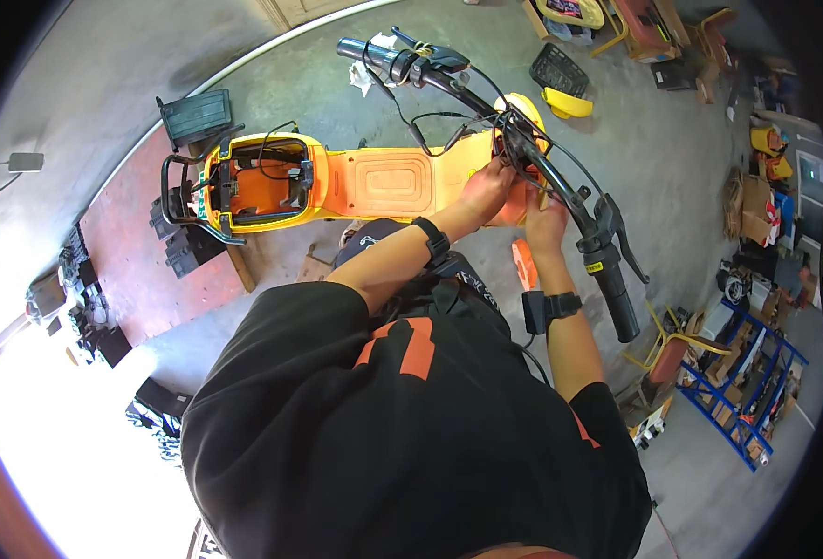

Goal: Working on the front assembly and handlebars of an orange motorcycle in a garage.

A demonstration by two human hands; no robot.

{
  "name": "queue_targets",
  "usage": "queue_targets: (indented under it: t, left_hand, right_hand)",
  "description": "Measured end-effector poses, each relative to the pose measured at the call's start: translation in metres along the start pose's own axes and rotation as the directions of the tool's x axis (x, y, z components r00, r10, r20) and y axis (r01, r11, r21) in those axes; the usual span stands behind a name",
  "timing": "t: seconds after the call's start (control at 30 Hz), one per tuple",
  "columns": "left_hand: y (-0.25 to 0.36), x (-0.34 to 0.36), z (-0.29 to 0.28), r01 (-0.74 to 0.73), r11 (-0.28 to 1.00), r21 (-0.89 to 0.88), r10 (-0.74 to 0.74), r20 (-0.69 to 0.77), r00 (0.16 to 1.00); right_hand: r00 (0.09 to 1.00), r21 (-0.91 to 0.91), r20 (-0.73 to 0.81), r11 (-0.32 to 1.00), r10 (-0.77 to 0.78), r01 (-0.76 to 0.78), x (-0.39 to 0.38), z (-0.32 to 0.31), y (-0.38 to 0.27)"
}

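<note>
A yellow electric scooter (388,179) with an orange footboard stands in front of me, its black handlebar (551,170) slanting across it. My left hand (488,193) is at the steering column, just below the handlebar, with fingers closed among black cables (521,154); what they pinch is too small to make out. Close beside it, my right hand (547,224) reaches up to the orange front panel (512,207). Its fingertips are partly hidden by the handlebar and cables. The right grip (619,303) and brake lever hang near my right forearm.
Left of the footboard, the scooter's seat compartment (262,177) lies uncovered, with loose wires inside. A dark bin (195,118) stands behind it. A black basket (559,71) and yellow part (568,103) lie on the floor ahead. A blue rack (742,387) is at right.
</note>
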State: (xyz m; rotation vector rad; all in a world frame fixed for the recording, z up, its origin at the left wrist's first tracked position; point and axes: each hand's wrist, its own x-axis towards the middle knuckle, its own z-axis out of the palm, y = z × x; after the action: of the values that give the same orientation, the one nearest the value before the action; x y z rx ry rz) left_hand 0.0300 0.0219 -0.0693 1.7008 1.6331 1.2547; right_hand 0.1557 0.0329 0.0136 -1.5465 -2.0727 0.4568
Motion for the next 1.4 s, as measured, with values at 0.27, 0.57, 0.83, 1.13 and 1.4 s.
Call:
queue_targets:
  t: [0.27, 0.57, 0.83, 1.13, 1.4]
  left_hand:
    - [0.029, 0.005, -0.007, 0.205, 0.947, -0.246, -0.242, -0.129, 0.962]
    - [0.001, 0.007, 0.003, 0.052, 0.981, -0.189, -0.095, -0.231, 0.968]
    - [0.000, 0.008, 0.001, 0.040, 0.984, -0.174, -0.089, -0.283, 0.955]
    - [-0.020, 0.016, -0.001, 0.174, 0.941, -0.291, -0.211, -0.101, 0.972]
    - [-0.016, 0.026, -0.019, 0.595, 0.606, -0.527, -0.400, 0.445, 0.801]
  right_hand:
    - [0.998, 0.144, 0.066, 0.990, -0.001, -0.008, 0.013, 0.000, -0.006]
    - [0.944, -0.203, 0.016, 0.923, -0.331, 0.327, 0.014, 0.013, 0.002]
    - [0.954, -0.249, 0.048, 0.922, -0.295, 0.297, 0.019, 0.012, -0.010]
    - [0.964, -0.359, 0.132, 0.896, -0.231, 0.264, 0.024, 0.020, -0.006]
    - [0.992, -0.108, -0.015, 0.987, -0.124, 0.121, 0.022, 0.033, 0.013]
